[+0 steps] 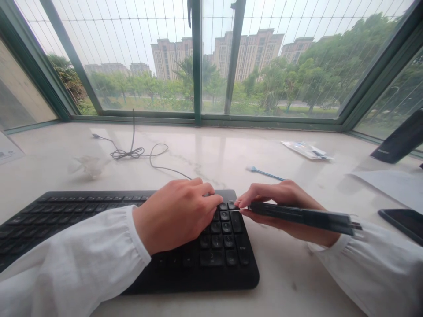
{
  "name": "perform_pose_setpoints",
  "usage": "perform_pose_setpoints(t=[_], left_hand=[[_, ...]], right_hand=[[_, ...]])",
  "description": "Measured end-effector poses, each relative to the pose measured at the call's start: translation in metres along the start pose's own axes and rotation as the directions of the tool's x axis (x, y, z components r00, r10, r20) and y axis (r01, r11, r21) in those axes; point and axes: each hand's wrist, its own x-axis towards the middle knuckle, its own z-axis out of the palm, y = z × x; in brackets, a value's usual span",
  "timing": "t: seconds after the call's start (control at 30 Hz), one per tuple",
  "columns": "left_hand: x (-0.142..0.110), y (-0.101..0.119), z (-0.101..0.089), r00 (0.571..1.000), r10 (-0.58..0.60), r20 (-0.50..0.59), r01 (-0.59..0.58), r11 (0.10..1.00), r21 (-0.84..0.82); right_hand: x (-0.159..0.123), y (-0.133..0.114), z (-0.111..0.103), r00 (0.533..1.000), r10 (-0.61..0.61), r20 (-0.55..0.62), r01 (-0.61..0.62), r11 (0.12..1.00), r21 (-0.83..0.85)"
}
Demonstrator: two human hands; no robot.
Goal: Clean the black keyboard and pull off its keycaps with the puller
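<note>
A black full-size keyboard (pixel 231 281) lies on the pale surface, its number pad towards the right. My left hand (pixel 175 215) rests on it with curled fingers, the thumb and index fingertip touching the top of the number pad. The undersides of its other fingers are hidden. In my right hand (pixel 280 193) is a keycap puller (pixel 300 216) with a long black handle, held almost level. Thin wires at its tip reach the top right keys of the number pad. Whether they are hooked around a key, I cannot tell.
A looped grey cable (pixel 132 152) runs behind the keyboard, beside a crumpled clear wrapper (pixel 89 166). Further right are a small blue brush (pixel 266 173), a flat plastic packet (pixel 307 150), white paper (pixel 393 182), a dark phone (pixel 403 223) and an upright black object (pixel 398 138).
</note>
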Motion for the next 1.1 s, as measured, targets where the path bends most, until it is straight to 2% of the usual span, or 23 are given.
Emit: perform_pose_setpoints(t=[0.23,0.73,0.93,1.1], left_hand=[[0.0,0.0,0.0,1.0,-0.004,0.026,0.004,1.0,-0.007],[-0.001,0.0,0.002,1.0,-0.009,0.023,0.009,1.0,-0.016],[-0.002,-0.001,0.001,1.0,0.004,-0.002,-0.004,1.0,-0.02],[-0.002,-0.002,0.003,1.0,-0.002,-0.004,0.001,1.0,-0.026]], right_hand=[[0.003,-0.009,-0.005,0.988,-0.142,0.056,0.148,0.981,-0.121],[-0.001,-0.014,0.003,0.97,-0.239,0.052,0.245,0.944,-0.222],[-0.005,-0.007,0.007,0.94,-0.34,0.035,0.336,0.9,-0.276],[-0.006,-0.006,0.009,0.895,-0.446,0.014,0.422,0.834,-0.355]])
